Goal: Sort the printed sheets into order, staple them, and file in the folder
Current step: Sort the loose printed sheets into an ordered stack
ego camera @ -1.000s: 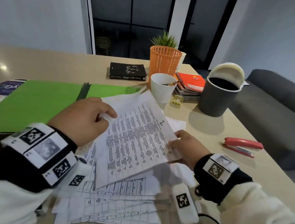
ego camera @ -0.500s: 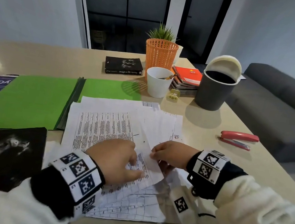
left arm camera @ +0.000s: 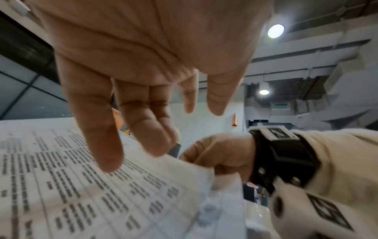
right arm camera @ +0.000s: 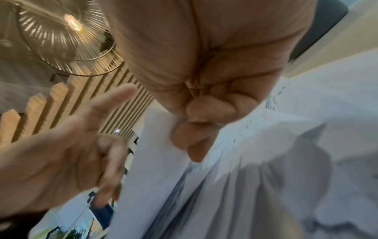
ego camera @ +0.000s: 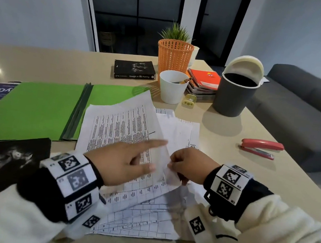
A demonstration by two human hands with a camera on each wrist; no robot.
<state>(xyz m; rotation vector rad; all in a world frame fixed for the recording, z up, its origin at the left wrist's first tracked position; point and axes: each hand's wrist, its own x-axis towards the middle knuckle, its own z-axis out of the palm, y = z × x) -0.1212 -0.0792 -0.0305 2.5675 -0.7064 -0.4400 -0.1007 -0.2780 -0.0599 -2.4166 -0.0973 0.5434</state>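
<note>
Near the table's front edge, my right hand (ego camera: 188, 165) pinches the lifted printed sheet (ego camera: 125, 128) by its corner; my left hand (ego camera: 123, 162) hovers over it, fingers straight, holding nothing. I judge sorting unfinished: read each page number, lay sheets square. Sheets white, table-printed, fanned right of the green folder (ego camera: 33, 107); stapler (ego camera: 261, 149) far right.

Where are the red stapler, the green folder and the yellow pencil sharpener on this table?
red stapler (ego camera: 262, 145): head view, on its red top arm.
green folder (ego camera: 39, 108): head view, on the bare left flap.
yellow pencil sharpener (ego camera: 189, 100): head view, on its front face, beside the white cup.
</note>
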